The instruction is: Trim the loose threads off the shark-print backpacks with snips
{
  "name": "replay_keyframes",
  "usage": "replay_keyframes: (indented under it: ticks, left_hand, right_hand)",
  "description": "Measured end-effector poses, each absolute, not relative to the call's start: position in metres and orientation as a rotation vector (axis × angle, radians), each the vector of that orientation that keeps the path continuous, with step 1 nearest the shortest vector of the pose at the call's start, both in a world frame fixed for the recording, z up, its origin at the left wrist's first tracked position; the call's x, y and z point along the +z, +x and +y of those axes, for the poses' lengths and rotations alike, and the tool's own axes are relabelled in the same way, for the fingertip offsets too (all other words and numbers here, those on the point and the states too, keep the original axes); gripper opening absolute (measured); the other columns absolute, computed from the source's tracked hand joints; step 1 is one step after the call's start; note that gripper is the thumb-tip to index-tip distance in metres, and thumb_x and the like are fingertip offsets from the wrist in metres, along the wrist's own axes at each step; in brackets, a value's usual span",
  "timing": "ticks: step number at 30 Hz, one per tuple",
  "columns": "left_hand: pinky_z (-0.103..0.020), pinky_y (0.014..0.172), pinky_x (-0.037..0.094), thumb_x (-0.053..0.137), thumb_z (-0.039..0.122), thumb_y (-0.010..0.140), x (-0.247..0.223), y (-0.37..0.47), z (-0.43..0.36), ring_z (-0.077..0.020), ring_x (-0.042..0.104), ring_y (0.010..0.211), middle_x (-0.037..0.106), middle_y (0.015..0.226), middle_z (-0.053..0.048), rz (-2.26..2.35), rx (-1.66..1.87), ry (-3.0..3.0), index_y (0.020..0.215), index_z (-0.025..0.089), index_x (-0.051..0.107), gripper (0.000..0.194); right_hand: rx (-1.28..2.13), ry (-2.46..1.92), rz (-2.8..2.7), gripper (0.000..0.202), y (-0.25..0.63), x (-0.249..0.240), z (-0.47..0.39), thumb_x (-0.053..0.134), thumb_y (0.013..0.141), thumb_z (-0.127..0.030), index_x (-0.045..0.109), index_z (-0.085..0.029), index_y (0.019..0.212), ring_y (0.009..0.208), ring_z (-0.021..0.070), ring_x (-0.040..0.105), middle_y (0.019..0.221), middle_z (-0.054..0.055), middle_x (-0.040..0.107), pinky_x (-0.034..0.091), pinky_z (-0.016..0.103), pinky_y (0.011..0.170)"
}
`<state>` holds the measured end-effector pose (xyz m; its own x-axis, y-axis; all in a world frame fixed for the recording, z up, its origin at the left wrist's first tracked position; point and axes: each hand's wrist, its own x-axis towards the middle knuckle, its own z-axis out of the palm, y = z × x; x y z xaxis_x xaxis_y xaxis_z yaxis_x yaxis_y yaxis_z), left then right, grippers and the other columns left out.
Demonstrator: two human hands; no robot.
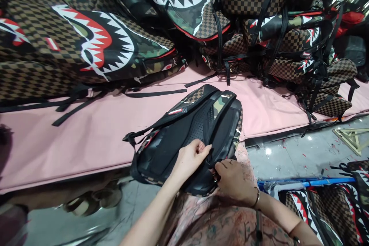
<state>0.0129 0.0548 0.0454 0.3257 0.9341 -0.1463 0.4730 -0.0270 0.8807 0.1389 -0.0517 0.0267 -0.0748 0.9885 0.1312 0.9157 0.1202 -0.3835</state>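
A black backpack (170, 150) with checkered and camouflage trim lies back side up, partly on the pink-covered table and partly over its front edge near my lap. Its two shoulder straps (220, 117) face upward. Over the lower part of the back panel, my left hand (193, 157) is closed, thumb and fingers pinched near a black strap; what is between the fingertips is too small to make out. At the bag's near right edge, my right hand (233, 178) has its fingers curled against the black material, with the fingertips partly hidden.
Checkered and shark-mouth backpacks (98, 42) are piled along the back of the pink table (95, 142), with loose straps trailing forward. More bags (323, 211) stand at the lower right beside a blue bar (311, 182). Scraps litter the grey floor (291, 153).
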Motion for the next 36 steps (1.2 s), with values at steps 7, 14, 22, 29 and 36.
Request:
replay_keyframes:
  ticks: [7,14,22,29,36]
  left_hand:
    - [-0.018,0.044,0.043,0.072,0.028,0.057,0.033,0.022,0.046,-0.0067,0.049,0.043,0.051,0.051,0.006,1.056,0.918,0.578,0.063,0.016,0.049,0.027]
    - [-0.018,0.04,0.047,0.071,0.019,0.06,0.035,0.027,0.042,-0.0094,0.057,0.044,0.061,0.056,0.001,0.992,0.832,0.417,0.067,0.015,0.05,0.022]
    - [-0.018,0.044,0.051,0.076,0.022,0.056,0.03,0.025,0.042,-0.007,0.055,0.043,0.059,0.054,0.004,0.992,0.808,0.462,0.067,0.014,0.051,0.028]
    - [-0.018,0.047,0.05,0.077,0.027,0.057,0.029,0.024,0.043,-0.0062,0.054,0.044,0.057,0.054,0.004,0.982,0.784,0.491,0.065,0.014,0.05,0.03]
    - [-0.019,0.048,0.05,0.079,0.028,0.053,0.032,0.026,0.041,-0.0078,0.056,0.049,0.06,0.058,0.003,1.002,0.784,0.493,0.066,0.015,0.05,0.035]
  right_hand:
    - [0.701,-1.717,-1.579,0.042,0.159,0.023,-0.063,0.061,0.077,-0.024,0.045,-0.021,0.116,0.084,0.0167,0.059,0.096,0.003,0.063,0.045,0.028,0.073]
    - [0.474,-1.605,-1.642,0.017,0.187,0.018,-0.041,0.047,0.087,-0.027,0.058,-0.019,0.097,0.084,0.0186,0.054,0.09,0.006,0.061,0.043,0.03,0.072]
    - [0.326,-1.566,-1.9,0.025,0.194,0.03,-0.02,0.042,0.091,-0.033,0.062,-0.018,0.088,0.08,0.0181,0.054,0.082,0.006,0.061,0.04,0.029,0.071]
    - [0.409,-1.453,-1.95,0.021,0.196,0.036,-0.02,0.045,0.089,-0.031,0.06,-0.018,0.094,0.081,0.0168,0.054,0.087,0.007,0.06,0.041,0.028,0.072]
    - [0.625,-1.343,-1.765,0.017,0.186,0.028,-0.017,0.049,0.087,-0.032,0.059,-0.02,0.094,0.079,0.0166,0.055,0.086,0.005,0.06,0.043,0.029,0.071]
